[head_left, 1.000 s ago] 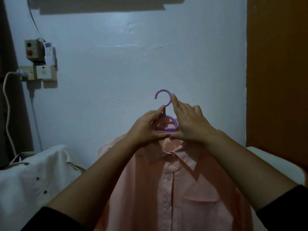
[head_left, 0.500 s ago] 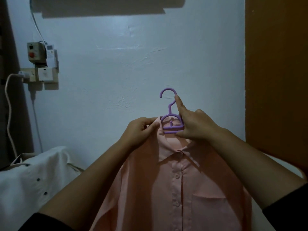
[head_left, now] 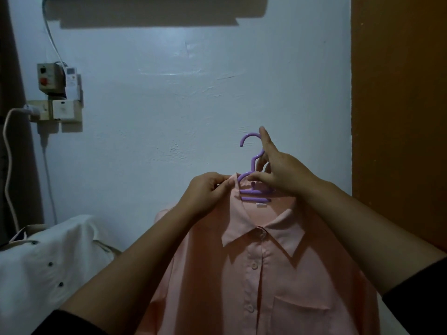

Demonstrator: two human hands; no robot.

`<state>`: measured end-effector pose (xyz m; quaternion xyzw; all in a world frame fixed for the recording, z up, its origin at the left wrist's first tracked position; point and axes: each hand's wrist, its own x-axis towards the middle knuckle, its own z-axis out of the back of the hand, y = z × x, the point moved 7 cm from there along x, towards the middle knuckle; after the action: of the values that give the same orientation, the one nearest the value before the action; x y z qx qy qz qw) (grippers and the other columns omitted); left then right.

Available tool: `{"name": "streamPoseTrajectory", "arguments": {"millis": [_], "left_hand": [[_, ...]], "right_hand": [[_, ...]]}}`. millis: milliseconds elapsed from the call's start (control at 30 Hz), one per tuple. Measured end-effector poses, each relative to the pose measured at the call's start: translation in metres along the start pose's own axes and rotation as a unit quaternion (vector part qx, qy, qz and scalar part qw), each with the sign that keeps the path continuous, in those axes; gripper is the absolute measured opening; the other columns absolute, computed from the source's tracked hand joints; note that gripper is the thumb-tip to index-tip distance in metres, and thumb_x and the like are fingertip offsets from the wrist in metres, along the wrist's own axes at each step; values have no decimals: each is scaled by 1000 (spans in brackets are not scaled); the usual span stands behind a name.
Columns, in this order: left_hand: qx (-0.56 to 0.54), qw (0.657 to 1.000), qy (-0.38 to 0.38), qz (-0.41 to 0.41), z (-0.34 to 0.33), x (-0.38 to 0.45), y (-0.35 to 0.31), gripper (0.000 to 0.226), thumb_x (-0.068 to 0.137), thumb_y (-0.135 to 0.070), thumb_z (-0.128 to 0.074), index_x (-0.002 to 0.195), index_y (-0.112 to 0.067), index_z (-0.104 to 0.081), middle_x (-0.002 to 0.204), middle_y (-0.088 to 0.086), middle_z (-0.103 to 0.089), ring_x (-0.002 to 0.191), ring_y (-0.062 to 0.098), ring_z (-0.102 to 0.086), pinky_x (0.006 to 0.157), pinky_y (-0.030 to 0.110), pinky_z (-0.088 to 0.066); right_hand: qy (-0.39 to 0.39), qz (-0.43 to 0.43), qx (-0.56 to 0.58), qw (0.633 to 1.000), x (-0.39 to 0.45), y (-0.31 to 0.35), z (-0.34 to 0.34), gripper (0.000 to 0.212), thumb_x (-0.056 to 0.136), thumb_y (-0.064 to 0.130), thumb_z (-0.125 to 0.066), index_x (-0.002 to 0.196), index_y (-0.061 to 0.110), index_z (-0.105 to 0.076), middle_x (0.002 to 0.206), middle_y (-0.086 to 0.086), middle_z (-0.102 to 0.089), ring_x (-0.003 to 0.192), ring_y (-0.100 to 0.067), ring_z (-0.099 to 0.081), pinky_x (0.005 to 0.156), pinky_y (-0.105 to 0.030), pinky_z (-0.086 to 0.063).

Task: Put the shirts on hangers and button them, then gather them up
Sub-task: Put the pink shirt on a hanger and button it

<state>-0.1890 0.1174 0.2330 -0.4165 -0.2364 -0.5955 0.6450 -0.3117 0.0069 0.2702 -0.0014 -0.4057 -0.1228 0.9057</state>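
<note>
Pink shirt (head_left: 254, 274): held up in front of the wall (head_left: 193, 105), hung on a purple hanger (head_left: 252, 163), front buttoned as far as shows. Thin, soft cloth, likely light and limp; would slide off if tilted. Hanger: stiff plastic, best place to hold, at the neck under the hook. Right hand (head_left: 280, 170): grip closed round the hanger neck, forefinger up along the hook. Left hand (head_left: 208, 189): grip pinching the collar edge. White shirt (head_left: 48, 267): lying at the left, dark buttons
</note>
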Motion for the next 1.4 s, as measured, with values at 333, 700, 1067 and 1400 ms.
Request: {"name": "streamPoseTrajectory", "arguments": {"millis": [333, 700, 1067, 1400], "left_hand": [[2, 1000, -21, -14, 4, -4, 4, 25, 96, -29, -54, 110, -19, -73, 96, 1, -71, 86, 11, -59, 67, 6, -35], [-34, 997, -18, 63, 23, -10, 35, 20, 94, -25, -58, 103, -18, -75, 104, -4, -72, 90, -4, -60, 71, 2, -40], [248, 951, -36, -180, 37, -54, 37, 78, 69, -72, -58, 134, -30, -49, 125, -1, -59, 107, 17, -58, 72, 31, -54], [311, 941, -9, -137, 60, -83, 73, 87, 67, -71, -56, 139, -26, -42, 127, -3, -51, 108, 14, -52, 65, 32, -57]], "right_hand": [[-15, 13, -81, 996, 7, -5, 14, 90, 68, 59, -71, 137, 29, -23, 90, 9, -62, 71, -16, -52, 70, -27, -35], [-100, 13, -138, 985, 5, -14, 19, 94, 64, 57, -74, 140, 25, -29, 121, 1, -56, 96, -21, -59, 79, -32, -36], [-79, 9, -76, 994, 19, -6, -2, 95, 67, 53, -75, 143, 29, -24, 124, 2, -51, 99, -20, -56, 82, -33, -36], [-54, 9, -17, 998, 38, 1, -40, 92, 67, 51, -76, 141, 32, -25, 122, -1, -52, 93, -21, -56, 83, -36, -41]]}}
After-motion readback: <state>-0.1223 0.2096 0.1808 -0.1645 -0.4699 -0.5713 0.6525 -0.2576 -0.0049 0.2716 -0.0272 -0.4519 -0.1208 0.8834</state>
